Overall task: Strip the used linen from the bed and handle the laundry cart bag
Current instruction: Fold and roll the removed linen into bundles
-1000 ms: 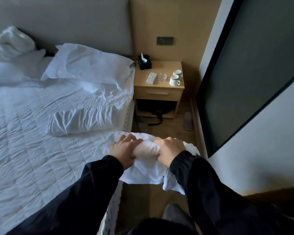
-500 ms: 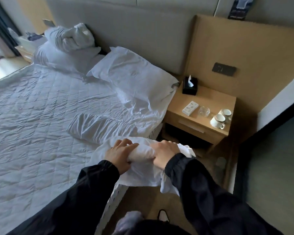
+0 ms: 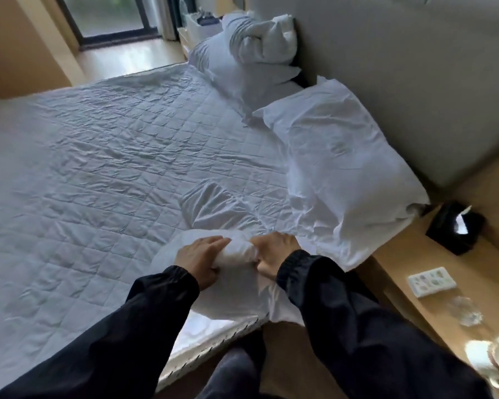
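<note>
**Both hands gripping a linen roll at the bed's edge**

Head view: the left hand (image 3: 200, 260) and right hand (image 3: 272, 254) are gripping opposite ends of the rolled linen (image 3: 239, 252), fingers curling over it. The roll is lying at the near edge of the bed (image 3: 98, 174), just beside the pillow (image 3: 343, 168). A tissue box (image 3: 455, 229) is sitting on the nightstand (image 3: 478, 272).
</note>
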